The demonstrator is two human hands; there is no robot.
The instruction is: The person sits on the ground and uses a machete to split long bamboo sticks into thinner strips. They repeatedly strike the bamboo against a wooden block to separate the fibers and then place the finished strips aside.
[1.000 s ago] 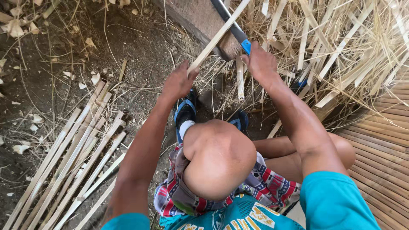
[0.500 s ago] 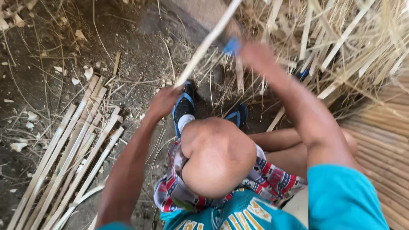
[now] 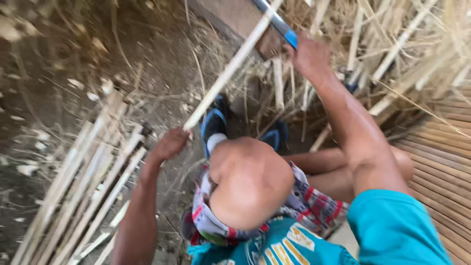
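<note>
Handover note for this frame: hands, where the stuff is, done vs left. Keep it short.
Left hand: shut on the near end of a pale bamboo strip.
Right hand: grips a blue-handled blade set against the strip's far end.
Done: finished strips stacked on the ground, left.
Left: loose unworked strips piled at upper right; whether the strip in hand is finished cannot be told.

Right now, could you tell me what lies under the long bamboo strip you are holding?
Under the bamboo strip lie bare dirt ground, dry shavings and a blue-and-black sandal. The strip's far end is out of frame; the left hand covers its near end.
</note>
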